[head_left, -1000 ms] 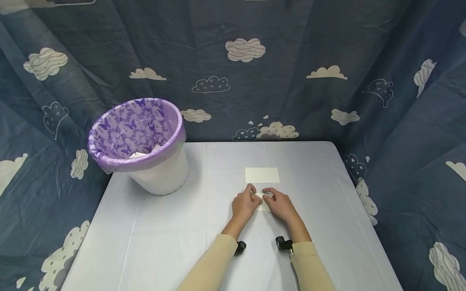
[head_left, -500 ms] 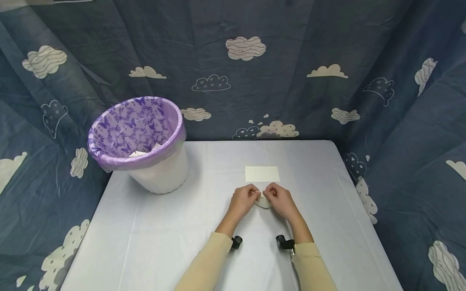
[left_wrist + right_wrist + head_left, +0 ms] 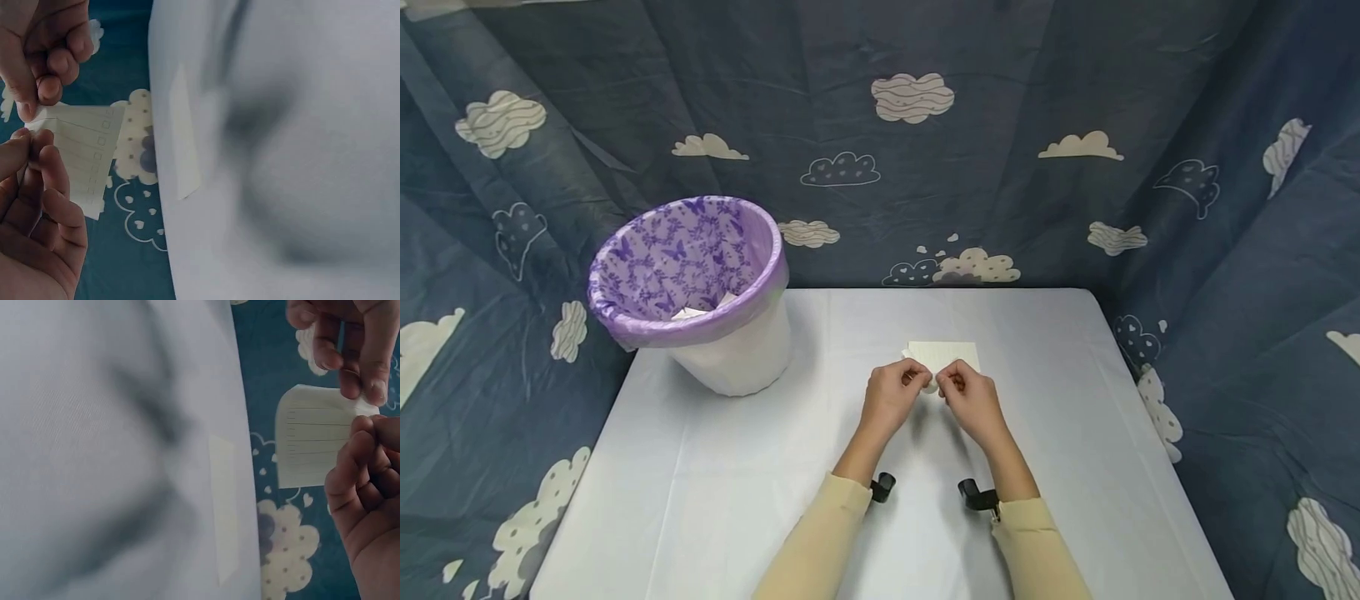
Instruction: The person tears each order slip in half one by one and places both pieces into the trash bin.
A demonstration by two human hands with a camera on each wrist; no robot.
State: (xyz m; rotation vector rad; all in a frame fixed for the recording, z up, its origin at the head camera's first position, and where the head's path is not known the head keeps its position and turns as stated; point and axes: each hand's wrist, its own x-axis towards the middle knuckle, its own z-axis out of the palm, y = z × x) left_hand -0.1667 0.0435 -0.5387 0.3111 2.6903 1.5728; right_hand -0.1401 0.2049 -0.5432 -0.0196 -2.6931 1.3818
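Note:
A small cream slip of lined paper (image 3: 87, 156) is held up off the table between both hands. My left hand (image 3: 891, 393) pinches its edge with thumb and fingertips. Close beside it, my right hand (image 3: 973, 402) pinches the same edge, the two sets of fingertips nearly touching. Printed lines and a row of small marks show on the slip in both wrist views. Behind the hands, a second pale slip (image 3: 958, 354) lies flat on the table. In the head view the fingers hide most of the held slip.
A white bin (image 3: 737, 358) with a purple butterfly-patterned liner (image 3: 677, 258) stands at the table's back left, with pieces of paper (image 3: 688, 313) inside. The table (image 3: 760, 492) has a white cover. Dark blue cloud-print cloth (image 3: 985, 192) hangs around its back and sides.
Both hands have risen off the table and moved slightly forward, lifting the lower slip with them. The other slip stays on the table.

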